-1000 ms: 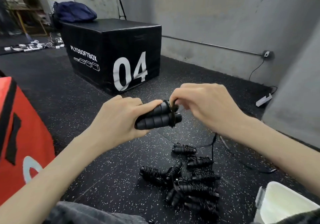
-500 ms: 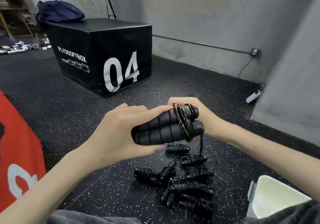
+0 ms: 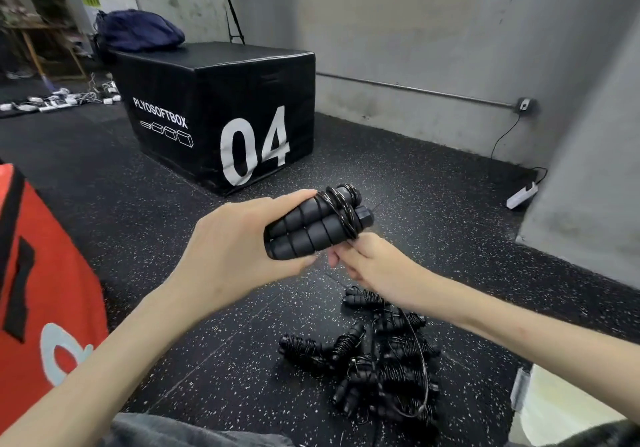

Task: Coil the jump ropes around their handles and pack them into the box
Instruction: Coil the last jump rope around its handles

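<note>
Landmark: the plyo box (image 3: 221,114) stands on the floor (image 3: 104,176), near the wall (image 3: 398,48).
Bag (image 3: 138,31): at the plyo box's far left corner, whether on it or behind it cannot be told.
Handles (image 3: 317,226): in front of the plyo box, held above the floor, side by side, in the left hand (image 3: 242,242).
Right hand (image 3: 374,266): just right of the left hand, under the handles' rope-wrapped end.
Pile of coiled ropes (image 3: 377,360): on the floor, nearer than the handles.
Container (image 3: 554,408): right of the pile.
Power strip (image 3: 521,195): on the floor, well right of the plyo box.
</note>
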